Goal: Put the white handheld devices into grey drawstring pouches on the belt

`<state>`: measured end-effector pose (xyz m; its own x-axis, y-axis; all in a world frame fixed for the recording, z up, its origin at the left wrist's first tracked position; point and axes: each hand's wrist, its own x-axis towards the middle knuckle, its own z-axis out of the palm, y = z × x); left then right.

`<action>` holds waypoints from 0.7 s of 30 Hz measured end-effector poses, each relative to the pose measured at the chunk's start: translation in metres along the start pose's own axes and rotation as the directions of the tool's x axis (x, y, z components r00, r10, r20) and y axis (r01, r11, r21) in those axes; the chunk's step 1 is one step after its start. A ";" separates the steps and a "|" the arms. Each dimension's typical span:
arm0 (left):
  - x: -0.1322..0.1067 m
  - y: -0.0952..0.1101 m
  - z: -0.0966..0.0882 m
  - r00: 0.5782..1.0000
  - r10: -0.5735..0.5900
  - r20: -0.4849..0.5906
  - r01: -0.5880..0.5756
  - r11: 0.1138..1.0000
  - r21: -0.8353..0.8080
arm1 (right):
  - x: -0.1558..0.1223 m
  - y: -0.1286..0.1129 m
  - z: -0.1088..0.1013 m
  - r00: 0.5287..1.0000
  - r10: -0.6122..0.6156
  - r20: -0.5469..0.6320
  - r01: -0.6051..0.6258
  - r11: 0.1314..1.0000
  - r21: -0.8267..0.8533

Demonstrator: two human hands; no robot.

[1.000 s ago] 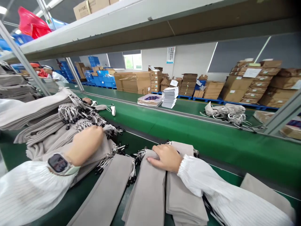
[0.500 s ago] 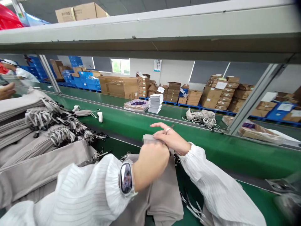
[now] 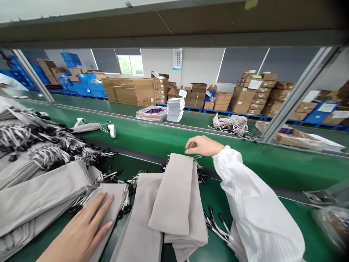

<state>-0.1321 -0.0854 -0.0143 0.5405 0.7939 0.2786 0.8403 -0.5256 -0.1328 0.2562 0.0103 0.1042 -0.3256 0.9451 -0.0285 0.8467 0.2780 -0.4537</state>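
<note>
A green work table (image 3: 215,193) runs beneath an overhead shelf (image 3: 174,27) in a workroom with a pale wall (image 3: 158,62). The left hand (image 3: 87,225) lies open and palm down, its fingers extended over a flat grey pouch stack (image 3: 117,189) at lower left, resting on it without gripping. The right hand (image 3: 204,146) hangs just beyond the far end of the middle stacks, fingers loosely curled with a small gap between thumb and forefinger; whether the fingertips meet or pinch anything, I cannot tell. Nearest it, a grey pouch (image 3: 173,196) lies slightly askew on top of a pile of similar ones, overlapping another stack (image 3: 143,211) on its left. White cords with black ends (image 3: 219,229) spread beside the right sleeve (image 3: 251,203). Left of the left hand, a larger heap of grey pouches (image 3: 46,193) has its cords bunched toward the belt (image 3: 152,136). Farther back stand a white paper stack (image 3: 175,109), a plastic-wrapped tray (image 3: 151,113) beside it, and a tangled grey bundle (image 3: 231,124); behind these are brown cartons (image 3: 242,100) and blue crates (image 3: 89,86).
</note>
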 end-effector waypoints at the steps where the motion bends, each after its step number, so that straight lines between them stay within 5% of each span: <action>1: -0.003 0.001 0.006 0.999 -0.002 0.037 0.001 1.000 0.008 | 0.001 -0.003 0.004 0.998 -0.035 0.058 0.036 0.999 -0.008; 3: 0.000 0.008 0.012 0.996 -0.018 0.090 0.017 1.000 0.007 | 0.006 -0.008 0.013 0.985 -0.098 0.141 0.100 0.995 -0.004; 6: 0.020 0.021 0.014 0.992 -0.114 0.052 0.114 0.993 -0.003 | 0.012 -0.016 0.023 0.979 -0.174 0.107 0.165 0.983 0.086; 10: 0.039 0.028 0.013 0.986 -0.155 -0.056 0.157 0.987 0.026 | 0.005 -0.023 0.011 0.968 -0.220 -0.119 0.251 0.856 0.452; 15: 0.038 0.030 0.014 0.990 -0.122 -0.073 0.125 0.991 0.041 | -0.017 -0.025 -0.033 0.896 -0.018 -0.444 0.364 0.603 0.710; 18: 0.039 0.030 0.007 0.990 -0.129 -0.061 0.134 0.988 0.078 | -0.022 -0.023 -0.038 0.910 0.017 -0.415 0.319 0.611 0.724; 21: 0.054 0.023 -0.017 0.989 -0.100 0.108 0.089 0.990 0.106 | -0.020 -0.021 -0.011 0.961 -0.069 -0.268 0.238 0.698 0.675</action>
<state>-0.0838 -0.0598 0.0142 0.4550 0.8707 0.1866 0.8846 -0.4178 -0.2073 0.2495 -0.0128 0.1245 -0.2589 0.9350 0.2425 0.2293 0.3034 -0.9249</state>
